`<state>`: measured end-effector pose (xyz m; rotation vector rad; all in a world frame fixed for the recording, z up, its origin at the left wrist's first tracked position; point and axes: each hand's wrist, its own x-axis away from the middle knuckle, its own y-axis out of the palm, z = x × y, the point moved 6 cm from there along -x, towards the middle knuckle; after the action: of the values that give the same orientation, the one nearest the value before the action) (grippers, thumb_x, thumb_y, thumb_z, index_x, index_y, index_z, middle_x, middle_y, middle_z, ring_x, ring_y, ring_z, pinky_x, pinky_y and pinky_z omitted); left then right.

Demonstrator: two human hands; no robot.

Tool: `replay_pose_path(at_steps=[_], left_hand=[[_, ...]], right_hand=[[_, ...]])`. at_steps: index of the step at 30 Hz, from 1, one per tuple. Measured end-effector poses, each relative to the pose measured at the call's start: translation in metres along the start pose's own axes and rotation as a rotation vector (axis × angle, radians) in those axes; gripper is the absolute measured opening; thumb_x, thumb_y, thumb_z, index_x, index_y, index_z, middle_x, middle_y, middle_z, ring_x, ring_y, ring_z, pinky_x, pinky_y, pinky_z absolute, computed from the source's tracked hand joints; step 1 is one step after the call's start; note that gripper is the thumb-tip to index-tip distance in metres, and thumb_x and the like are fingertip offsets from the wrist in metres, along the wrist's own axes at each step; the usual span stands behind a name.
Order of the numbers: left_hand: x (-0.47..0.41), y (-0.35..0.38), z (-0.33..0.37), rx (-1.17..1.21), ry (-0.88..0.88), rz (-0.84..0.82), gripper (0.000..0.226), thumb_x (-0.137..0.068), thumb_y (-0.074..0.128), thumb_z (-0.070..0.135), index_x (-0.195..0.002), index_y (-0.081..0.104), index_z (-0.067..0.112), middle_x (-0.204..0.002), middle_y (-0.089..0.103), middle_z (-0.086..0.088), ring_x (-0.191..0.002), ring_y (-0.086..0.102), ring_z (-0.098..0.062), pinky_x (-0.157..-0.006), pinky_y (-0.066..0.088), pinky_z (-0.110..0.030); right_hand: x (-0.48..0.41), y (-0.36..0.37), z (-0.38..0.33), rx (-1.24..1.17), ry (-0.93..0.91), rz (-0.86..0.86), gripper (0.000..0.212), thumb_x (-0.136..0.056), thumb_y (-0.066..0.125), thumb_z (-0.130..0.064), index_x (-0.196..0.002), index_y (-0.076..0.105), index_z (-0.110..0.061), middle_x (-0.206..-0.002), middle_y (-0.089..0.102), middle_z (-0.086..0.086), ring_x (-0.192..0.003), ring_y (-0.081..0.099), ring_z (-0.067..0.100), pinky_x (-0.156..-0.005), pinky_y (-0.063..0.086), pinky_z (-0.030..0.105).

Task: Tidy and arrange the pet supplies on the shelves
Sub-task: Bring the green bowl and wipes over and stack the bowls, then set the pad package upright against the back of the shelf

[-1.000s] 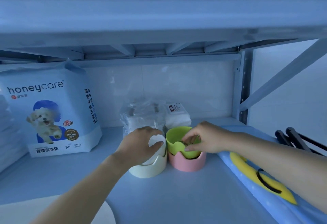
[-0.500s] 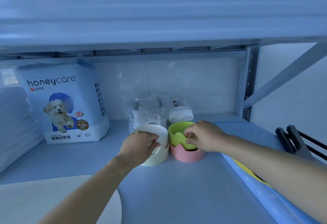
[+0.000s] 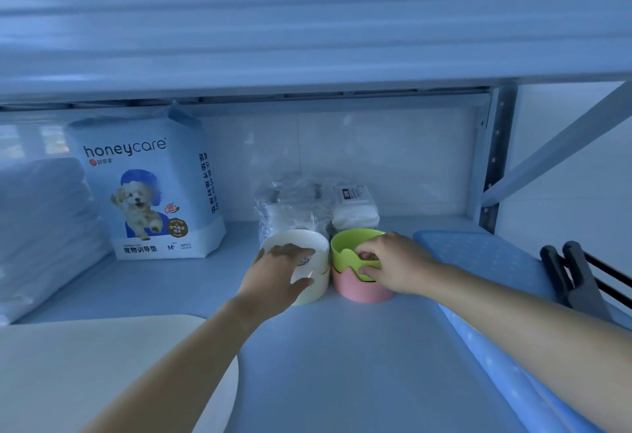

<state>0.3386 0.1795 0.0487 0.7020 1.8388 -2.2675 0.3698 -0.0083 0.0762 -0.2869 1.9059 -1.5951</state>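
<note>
two bowls partly hidden: left hand [image 3: 277, 277] clasps cream bowl [image 3: 309, 244], right hand [image 3: 398, 266] pinches green bowl [image 3: 347, 244].

The shelf [image 3: 342, 364] bears a honeycare bag [image 3: 147, 193], white bowl [image 3: 318, 261], pink bowl [image 3: 359, 292].
</note>
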Motion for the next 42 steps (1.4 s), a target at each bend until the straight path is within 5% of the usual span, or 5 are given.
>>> replay_pose_path(at_steps=[6,11,15,24,42], left_hand=[[0.018,-0.016,-0.007,0.01,-0.036,0.083,0.052,-0.085,0.061,0.039,-0.134,0.045,0.035,-0.141,0.037,0.012,-0.126,0.038,-0.014,-0.103,0.036,-0.028],[0.04,-0.028,-0.009,0.002,-0.094,0.116,0.047,-0.087,0.058,0.04,-0.133,0.045,0.038,-0.14,0.037,0.014,-0.125,0.04,-0.01,-0.094,0.044,-0.029],[0.069,-0.034,-0.018,-0.033,-0.148,0.105,0.044,-0.088,0.055,0.043,-0.131,0.046,0.038,-0.135,0.041,0.016,-0.121,0.043,-0.009,-0.088,0.042,-0.025],[0.149,-0.06,-0.069,-0.078,-0.327,0.054,0.039,-0.09,0.053,0.041,-0.128,0.051,0.033,-0.132,0.046,0.01,-0.122,0.045,-0.013,-0.1,0.04,-0.032],[0.157,-0.095,-0.22,-0.082,-0.385,0.067,0.039,-0.088,0.057,0.039,-0.126,0.053,0.03,-0.13,0.049,0.008,-0.116,0.05,-0.013,-0.093,0.046,-0.034]], right_hand=[[0.003,-0.005,-0.025,-0.035,-0.113,0.093,0.04,-0.087,0.058,-0.028,-0.126,0.055,-0.024,-0.132,0.053,-0.008,-0.122,0.047,0.015,-0.095,0.039,0.029],[0.003,0.0,-0.058,-0.109,-0.22,0.11,0.035,-0.086,0.057,-0.027,-0.122,0.058,-0.025,-0.125,0.056,-0.011,-0.114,0.051,0.011,-0.081,0.041,0.023],[0.01,0.012,-0.088,-0.142,-0.263,0.053,0.04,-0.088,0.057,-0.034,-0.127,0.053,-0.027,-0.128,0.053,-0.011,-0.118,0.048,0.013,-0.089,0.046,0.034],[0.008,0.045,-0.171,-0.188,-0.455,-0.048,0.041,-0.091,0.055,-0.035,-0.131,0.051,-0.023,-0.133,0.05,-0.006,-0.122,0.046,0.015,-0.101,0.039,0.035],[-0.098,0.094,-0.271,-0.151,-0.435,-0.017,0.039,-0.093,0.051,-0.034,-0.13,0.05,-0.024,-0.134,0.047,-0.008,-0.122,0.044,0.014,-0.091,0.041,0.031]])
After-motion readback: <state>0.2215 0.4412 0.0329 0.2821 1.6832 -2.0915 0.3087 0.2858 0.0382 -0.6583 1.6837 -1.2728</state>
